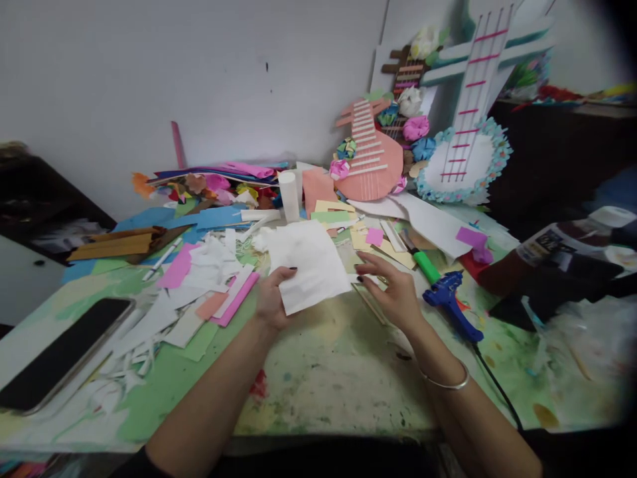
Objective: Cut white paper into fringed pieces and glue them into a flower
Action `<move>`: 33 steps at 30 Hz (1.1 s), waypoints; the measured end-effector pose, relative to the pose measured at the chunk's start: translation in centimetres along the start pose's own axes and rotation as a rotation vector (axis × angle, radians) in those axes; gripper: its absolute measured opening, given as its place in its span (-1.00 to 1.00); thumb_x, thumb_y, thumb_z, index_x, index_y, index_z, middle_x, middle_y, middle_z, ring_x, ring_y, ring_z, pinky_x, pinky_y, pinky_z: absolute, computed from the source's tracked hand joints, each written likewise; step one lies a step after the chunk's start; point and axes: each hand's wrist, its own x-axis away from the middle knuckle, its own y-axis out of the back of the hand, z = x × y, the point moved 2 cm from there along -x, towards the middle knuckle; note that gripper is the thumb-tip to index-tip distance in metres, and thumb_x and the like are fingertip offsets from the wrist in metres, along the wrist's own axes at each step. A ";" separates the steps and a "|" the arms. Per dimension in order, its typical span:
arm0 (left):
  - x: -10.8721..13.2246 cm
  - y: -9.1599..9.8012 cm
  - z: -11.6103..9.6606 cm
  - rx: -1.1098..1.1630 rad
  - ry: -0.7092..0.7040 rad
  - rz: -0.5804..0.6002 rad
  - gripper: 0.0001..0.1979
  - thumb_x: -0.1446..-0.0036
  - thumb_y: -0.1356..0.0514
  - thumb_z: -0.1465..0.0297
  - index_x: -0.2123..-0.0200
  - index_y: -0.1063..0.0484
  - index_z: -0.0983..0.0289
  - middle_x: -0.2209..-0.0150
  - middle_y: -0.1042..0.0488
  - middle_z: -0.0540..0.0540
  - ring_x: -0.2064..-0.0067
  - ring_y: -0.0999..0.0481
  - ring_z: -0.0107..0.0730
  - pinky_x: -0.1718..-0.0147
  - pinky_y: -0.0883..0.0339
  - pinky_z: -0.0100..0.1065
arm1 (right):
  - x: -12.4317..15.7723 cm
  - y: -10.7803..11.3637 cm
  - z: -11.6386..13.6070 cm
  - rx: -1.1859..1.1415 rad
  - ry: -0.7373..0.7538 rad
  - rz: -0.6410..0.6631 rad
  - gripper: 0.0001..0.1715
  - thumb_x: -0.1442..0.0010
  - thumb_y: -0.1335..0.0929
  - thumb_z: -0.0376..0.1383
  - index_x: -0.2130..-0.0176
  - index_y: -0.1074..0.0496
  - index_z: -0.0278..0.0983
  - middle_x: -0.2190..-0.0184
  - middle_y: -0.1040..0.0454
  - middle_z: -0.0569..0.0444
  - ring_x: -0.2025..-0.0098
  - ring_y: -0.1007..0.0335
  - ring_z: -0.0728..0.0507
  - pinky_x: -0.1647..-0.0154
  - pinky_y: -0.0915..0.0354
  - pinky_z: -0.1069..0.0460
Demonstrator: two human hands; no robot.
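A white sheet of paper (311, 262) is pinched in my left hand (273, 292), its thumb lying over the sheet's left edge. My right hand (393, 289) hovers just right of the sheet, fingers apart and curved, with nothing visible in it. Below its fingers, thin sticks (369, 304) lie on the table. A blue glue gun (452, 302) rests close to the right of that hand, beside a green-handled tool (423, 262). Behind the sheet stands a white paper roll (288, 196).
Paper scraps (209, 262) and a phone (67, 352) spread over the table's left side. Paper instruments, one salmon (373, 159) and one white (455, 156), lean at the back wall. A large bottle (552, 245) and plastic bag (587, 345) stand right. A cord (497, 385) trails off the front edge.
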 end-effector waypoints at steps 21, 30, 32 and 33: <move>-0.6 1.1 -0.4 -0.438 -0.383 0.162 -0.28 0.03 -0.30 0.42 -0.21 -0.13 0.23 0.27 -0.54 0.09 0.36 -0.55 -0.37 0.34 -0.49 -0.34 | 0.4 -2.8 -0.1 -0.604 -0.279 -0.042 -0.85 0.10 -0.45 -0.38 0.41 -0.61 -0.20 0.42 -0.62 0.08 0.35 -0.54 -0.12 0.28 -0.42 0.01; -1.6 4.6 -3.4 -0.889 -0.589 0.368 -0.52 0.11 -0.28 0.55 0.04 -0.45 0.25 -0.01 -0.45 0.16 0.06 -0.52 -0.21 0.12 -0.47 -0.30 | -2.0 -6.0 -1.0 -0.788 -0.393 0.079 -0.85 0.09 -0.48 -0.28 0.41 -0.58 -0.27 0.48 -0.60 0.06 0.45 -0.49 -0.07 0.40 -0.38 0.06; -1.6 5.6 -3.4 -1.066 -0.676 0.295 -0.60 0.09 -0.27 0.58 0.11 -0.51 0.26 0.12 -0.55 0.15 0.11 -0.55 -0.25 0.21 -0.48 -0.40 | -1.2 -6.1 -0.9 -0.700 -0.364 0.115 -0.91 0.02 -0.45 -0.32 0.39 -0.57 -0.26 0.45 -0.61 0.06 0.43 -0.52 -0.07 0.41 -0.40 0.08; -1.5 6.0 -3.3 -1.148 -0.717 0.318 -0.61 0.09 -0.29 0.58 0.13 -0.53 0.24 0.15 -0.57 0.14 0.14 -0.57 -0.27 0.22 -0.48 -0.42 | -0.7 -6.0 -0.7 -0.613 -0.303 0.108 -0.92 0.00 -0.43 -0.38 0.40 -0.57 -0.24 0.43 -0.61 0.07 0.42 -0.53 -0.06 0.40 -0.40 0.11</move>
